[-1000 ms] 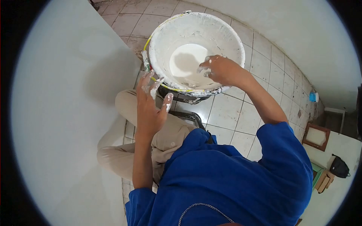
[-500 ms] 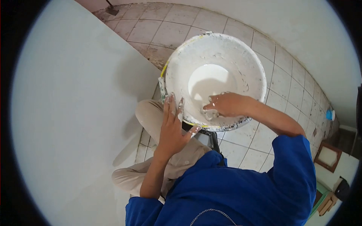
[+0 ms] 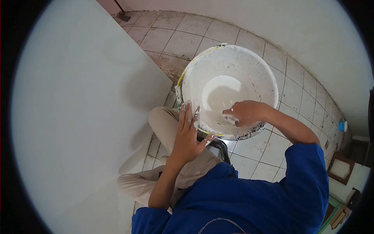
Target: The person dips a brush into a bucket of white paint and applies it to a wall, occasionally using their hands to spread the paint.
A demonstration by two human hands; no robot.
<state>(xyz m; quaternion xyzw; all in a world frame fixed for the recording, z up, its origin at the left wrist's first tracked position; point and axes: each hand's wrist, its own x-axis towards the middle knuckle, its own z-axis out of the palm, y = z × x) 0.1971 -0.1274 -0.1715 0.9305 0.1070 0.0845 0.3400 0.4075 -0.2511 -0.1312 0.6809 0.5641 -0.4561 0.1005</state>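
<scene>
A large white bucket (image 3: 255, 68) with a paint-crusted rim stands before me, white liquid like paint (image 3: 223, 86) pooled at its bottom. Against its near left rim rests my left hand (image 3: 187, 136), open, fingers spread and smeared with white. My right hand (image 3: 249, 113) reaches inside over the near right rim, close to the lower wall. Its fingers are curled around a small, whitish, coated thing that I cannot identify. Along the bucket's left side runs a yellow handle wire (image 3: 181, 77) with a paint-spotted white grip (image 3: 178, 94).
A pale wall (image 3: 78, 97) rises close on my left. Stained white tiles (image 3: 249, 156) cover the floor. Under the bucket shows part of a dark support (image 3: 223, 148). A blue container (image 3: 342, 126) stands far right, near a brown-framed piece (image 3: 340, 168). A dark-ended tool (image 3: 123, 16) lies at the back.
The view has shifted, so bucket and hands appear slightly lower and further right. My right hand has moved slightly along the inside of the bucket, fingers still curled. My left hand stays at the rim.
</scene>
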